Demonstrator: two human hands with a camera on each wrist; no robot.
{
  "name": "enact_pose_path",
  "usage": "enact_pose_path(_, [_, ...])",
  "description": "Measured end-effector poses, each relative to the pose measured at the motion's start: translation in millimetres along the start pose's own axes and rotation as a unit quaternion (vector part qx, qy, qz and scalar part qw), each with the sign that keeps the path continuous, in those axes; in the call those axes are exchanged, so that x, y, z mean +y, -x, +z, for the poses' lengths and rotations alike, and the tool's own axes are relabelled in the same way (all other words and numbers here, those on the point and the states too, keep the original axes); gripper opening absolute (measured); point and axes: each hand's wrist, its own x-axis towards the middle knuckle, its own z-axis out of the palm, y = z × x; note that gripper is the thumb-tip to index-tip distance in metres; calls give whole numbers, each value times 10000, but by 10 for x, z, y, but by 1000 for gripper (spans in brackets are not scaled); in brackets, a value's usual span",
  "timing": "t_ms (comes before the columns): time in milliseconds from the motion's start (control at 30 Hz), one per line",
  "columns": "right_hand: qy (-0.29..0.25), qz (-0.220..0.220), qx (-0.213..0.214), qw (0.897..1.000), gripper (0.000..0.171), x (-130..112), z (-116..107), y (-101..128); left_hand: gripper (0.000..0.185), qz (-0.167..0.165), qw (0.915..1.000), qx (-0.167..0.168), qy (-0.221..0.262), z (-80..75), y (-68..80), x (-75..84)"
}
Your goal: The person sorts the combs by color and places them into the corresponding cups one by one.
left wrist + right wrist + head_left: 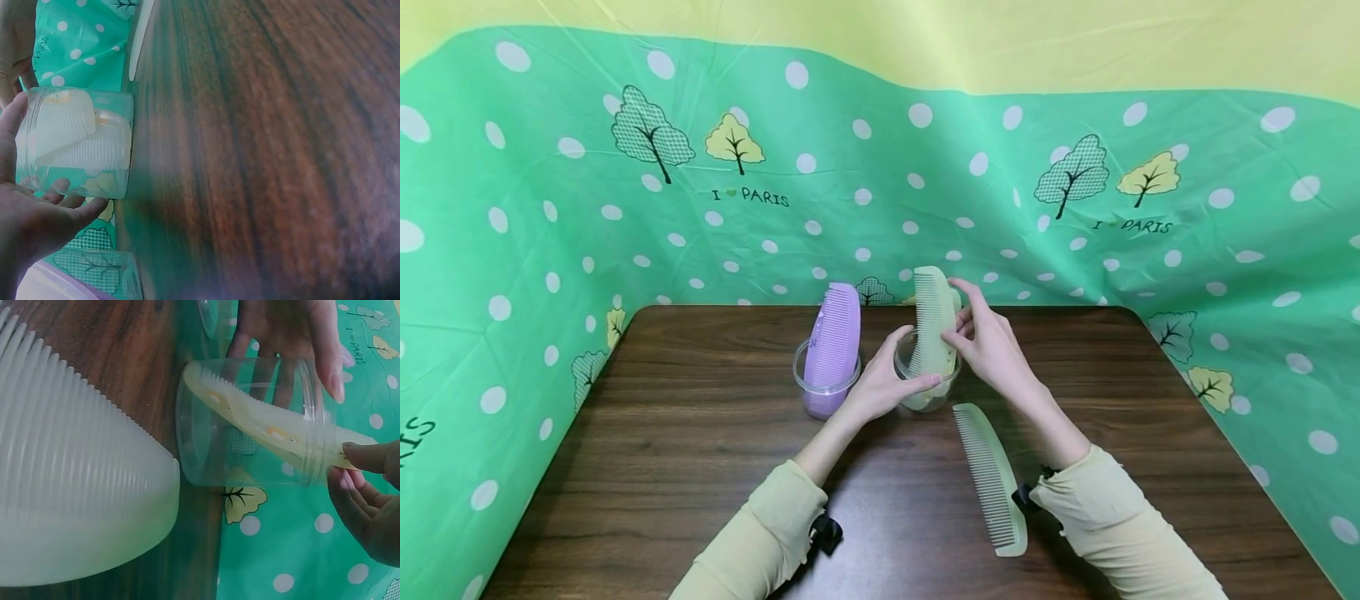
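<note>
My left hand [883, 383] grips a clear plastic jar [203, 472], with the thumb at the rim and fingers around the side. Pale green combs [78, 147] stand in this jar, two of them overlapping in the left wrist view. With thumb and fingers, my right hand [995, 343] pinches a pale green comb [934, 321] whose lower part is inside the jar and whose top leans above the rim. Another pale green comb [992, 483] lies on the table beside my right forearm, its teeth facing left.
Left of the held jar stands a second clear jar [797, 377] with a purple comb [833, 342] tilted in it; whether more than one is there I cannot tell. The dark wooden table [700, 433] ends at a green dotted cloth [820, 242] behind and at both sides.
</note>
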Motion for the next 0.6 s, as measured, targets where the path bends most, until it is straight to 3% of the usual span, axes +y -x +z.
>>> enact_pose_path(367, [448,293,-37,9986,72,14,41,45,95,23,10000,38,-4,11,-8,-2])
enact_pose_path(600, [371,264,100,9989,65,43,1,67,93,21,10000,43,9,12,2,-1])
